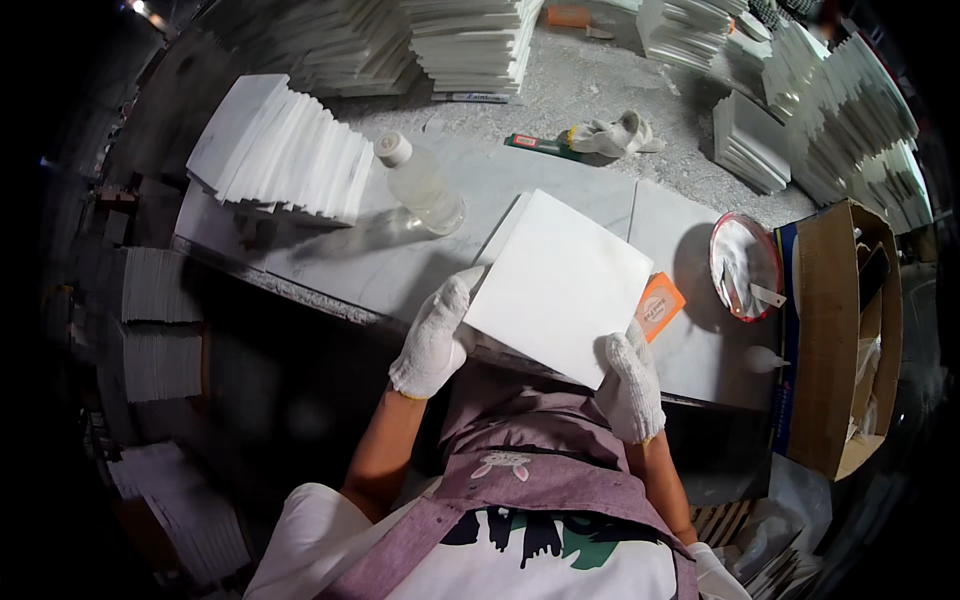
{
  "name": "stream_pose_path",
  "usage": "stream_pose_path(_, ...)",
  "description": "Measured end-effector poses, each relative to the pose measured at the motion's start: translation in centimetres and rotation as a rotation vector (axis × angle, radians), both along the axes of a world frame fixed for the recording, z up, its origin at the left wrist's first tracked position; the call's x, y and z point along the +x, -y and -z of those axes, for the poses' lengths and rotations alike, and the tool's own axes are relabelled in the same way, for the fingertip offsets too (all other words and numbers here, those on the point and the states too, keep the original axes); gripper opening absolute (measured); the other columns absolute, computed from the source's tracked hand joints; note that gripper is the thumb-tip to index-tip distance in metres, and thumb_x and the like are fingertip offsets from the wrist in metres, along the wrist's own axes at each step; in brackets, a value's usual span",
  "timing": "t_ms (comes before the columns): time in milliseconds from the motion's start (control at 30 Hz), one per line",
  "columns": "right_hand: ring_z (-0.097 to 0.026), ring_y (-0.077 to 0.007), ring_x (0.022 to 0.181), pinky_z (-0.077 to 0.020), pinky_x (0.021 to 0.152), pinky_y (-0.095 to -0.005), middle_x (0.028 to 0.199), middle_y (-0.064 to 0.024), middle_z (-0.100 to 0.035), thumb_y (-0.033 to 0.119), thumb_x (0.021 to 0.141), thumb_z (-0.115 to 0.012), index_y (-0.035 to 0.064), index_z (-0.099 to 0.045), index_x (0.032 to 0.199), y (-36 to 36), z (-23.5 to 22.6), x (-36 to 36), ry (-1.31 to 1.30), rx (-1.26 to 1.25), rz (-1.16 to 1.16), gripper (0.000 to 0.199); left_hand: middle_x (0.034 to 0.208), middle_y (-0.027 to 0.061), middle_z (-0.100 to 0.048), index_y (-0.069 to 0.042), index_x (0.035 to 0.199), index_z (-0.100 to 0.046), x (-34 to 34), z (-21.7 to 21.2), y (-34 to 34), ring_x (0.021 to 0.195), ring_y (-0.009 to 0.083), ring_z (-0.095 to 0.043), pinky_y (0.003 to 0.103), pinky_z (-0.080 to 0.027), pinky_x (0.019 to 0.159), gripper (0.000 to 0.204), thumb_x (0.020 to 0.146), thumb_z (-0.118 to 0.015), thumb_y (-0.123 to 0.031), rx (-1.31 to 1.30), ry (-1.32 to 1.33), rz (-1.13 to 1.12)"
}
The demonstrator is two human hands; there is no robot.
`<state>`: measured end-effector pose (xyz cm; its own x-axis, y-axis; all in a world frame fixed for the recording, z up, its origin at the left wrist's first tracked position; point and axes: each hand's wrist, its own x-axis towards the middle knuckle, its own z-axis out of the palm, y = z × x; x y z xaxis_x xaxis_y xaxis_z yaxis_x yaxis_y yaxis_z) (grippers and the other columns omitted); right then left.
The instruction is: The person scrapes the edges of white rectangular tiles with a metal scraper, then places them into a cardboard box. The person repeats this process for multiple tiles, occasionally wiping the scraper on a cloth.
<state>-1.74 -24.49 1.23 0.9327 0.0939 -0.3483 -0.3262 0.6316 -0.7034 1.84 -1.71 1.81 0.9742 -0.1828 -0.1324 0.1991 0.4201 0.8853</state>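
Observation:
A square white tile [560,285] is tilted between my hands above the near side of the table. My left hand [433,340], in a white knitted glove, grips its left edge. My right hand [632,385], gloved the same way, closes on its lower right corner. Behind the upper left edge of the tile shows a strip of another flat white piece [502,230]. An orange block [661,308] with a printed face lies just beyond the right edge, partly covered by the tile. Clear liquid fills part of a white-capped bottle [430,195] standing to the left.
Leaning tiles [280,155] line the table's left. More tile stacks [470,45] stand at the back and right [750,140]. A red-rimmed bowl [740,255] holds white paste and a putty knife. Beside it stands an open cardboard box [835,340]. A loose glove [612,135] lies behind.

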Motion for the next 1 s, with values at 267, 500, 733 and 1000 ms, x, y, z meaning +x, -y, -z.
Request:
stream_pose_path(267, -0.049, -0.0203, 0.118, -0.0408, 0.098, -0.0324, 0.127, -0.0113, -0.05, 0.024, 0.096, -0.045, -0.0014, -0.035, 0.136, 0.1, 0.8, 0.0, 0.106, -0.041, -0.012, 0.048, 0.097, 0.0178, -0.065, 0.003, 0.121, -0.051, 0.3, 0.8, 0.0, 0.075, 0.0271, -0.064, 0.04, -0.053, 0.065, 0.066, 0.095, -0.035, -0.056, -0.502, -0.173, 0.148)
stream_pose_path(500, -0.048, -0.0202, 0.121, -0.0404, 0.101, -0.0347, 0.129, -0.0078, -0.049, 0.023, 0.088, -0.059, 0.0034, -0.035, 0.138, 0.2, -0.8, 0.5, -0.02, 0.137, 0.07, 0.059, 0.088, 0.0213, -0.065, 0.001, 0.128, -0.045, -1.0, 1.7, 0.8, 0.08, 0.0296, -0.065, 0.038, -0.052, 0.066, 0.066, 0.087, -0.057, -0.05, -0.15, 0.0, 0.362)
stream_pose_path(733, -0.049, -0.0178, 0.117, -0.0407, 0.098, -0.0319, 0.128, -0.0076, -0.049, 0.019, 0.086, -0.063, 0.0027, -0.037, 0.136, 0.4, -0.5, 0.3, 0.041, 0.024, 0.071, 0.059, 0.073, 0.0046, -0.063, -0.001, 0.083, -0.051, -1.7, 1.6, 1.5, 0.07, 0.0051, -0.057, 0.02, -0.049, 0.062, 0.024, 0.082, -0.073, -0.01, 0.111, -0.07, 0.236)
stream_pose_path(1000, -0.053, -0.0128, 0.098, -0.0444, 0.08, -0.0258, 0.113, -0.0056, -0.054, 0.016, 0.088, -0.057, 0.0031, -0.041, 0.132, 0.2, -1.6, -0.1, 0.055, -0.094, 0.1, 0.049, 0.073, 0.0015, -0.063, -0.002, 0.072, -0.051, -1.6, 1.9, 1.4, 0.067, 0.0047, -0.054, 0.021, -0.046, 0.059, 0.027, 0.083, -0.073, -0.012, 0.339, 0.042, 0.235)
